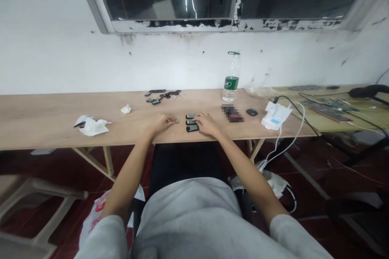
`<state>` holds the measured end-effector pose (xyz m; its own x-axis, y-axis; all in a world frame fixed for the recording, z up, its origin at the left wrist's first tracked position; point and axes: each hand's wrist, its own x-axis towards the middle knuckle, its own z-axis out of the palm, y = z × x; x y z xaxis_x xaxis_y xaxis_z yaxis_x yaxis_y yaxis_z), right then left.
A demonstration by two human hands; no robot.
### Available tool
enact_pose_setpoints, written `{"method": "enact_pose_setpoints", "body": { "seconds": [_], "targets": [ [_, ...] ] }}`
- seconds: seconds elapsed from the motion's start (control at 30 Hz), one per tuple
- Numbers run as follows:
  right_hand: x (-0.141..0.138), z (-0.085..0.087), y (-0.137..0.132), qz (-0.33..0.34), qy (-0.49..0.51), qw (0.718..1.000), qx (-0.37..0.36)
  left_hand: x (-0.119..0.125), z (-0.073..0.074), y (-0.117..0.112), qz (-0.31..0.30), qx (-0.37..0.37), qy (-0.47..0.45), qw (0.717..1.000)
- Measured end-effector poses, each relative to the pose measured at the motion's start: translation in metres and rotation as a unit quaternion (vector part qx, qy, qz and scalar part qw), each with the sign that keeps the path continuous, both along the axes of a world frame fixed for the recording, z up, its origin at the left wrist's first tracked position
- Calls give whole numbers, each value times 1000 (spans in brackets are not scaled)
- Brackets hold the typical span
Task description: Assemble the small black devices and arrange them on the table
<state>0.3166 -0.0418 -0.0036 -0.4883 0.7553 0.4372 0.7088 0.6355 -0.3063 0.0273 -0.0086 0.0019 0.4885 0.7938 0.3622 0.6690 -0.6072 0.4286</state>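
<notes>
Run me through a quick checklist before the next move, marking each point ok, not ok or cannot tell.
Left hand gripping the small pale part: cannot tell, too small to see.
Right hand touching the three small black devices: ok.
Devices lying flat on the wooden table: ok.
Device screens showing anything readable: cannot tell.
White cable away from both hands: ok.
Water bottle upright and away from both hands: ok.

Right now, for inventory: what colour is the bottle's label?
The label is green, in the head view.
</notes>
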Motion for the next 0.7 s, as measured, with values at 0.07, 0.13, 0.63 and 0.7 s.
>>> {"method": "enact_pose_setpoints", "body": {
  "seconds": [0.07,0.13,0.63,0.7],
  "targets": [
    [1,0,0,-1,3,1000,1,1,-1,1,-8,-2,-3,1000],
    [1,0,1,1,8,1000,6,1,-1,2,-17,-5,-4,1000],
    [6,-1,3,-17,71,997,-29,10,13,-9,-12,15,-5,1000],
    [5,-1,4,-17,109,992,-56,15,20,-15,-22,26,-3,999]
  ]
}}
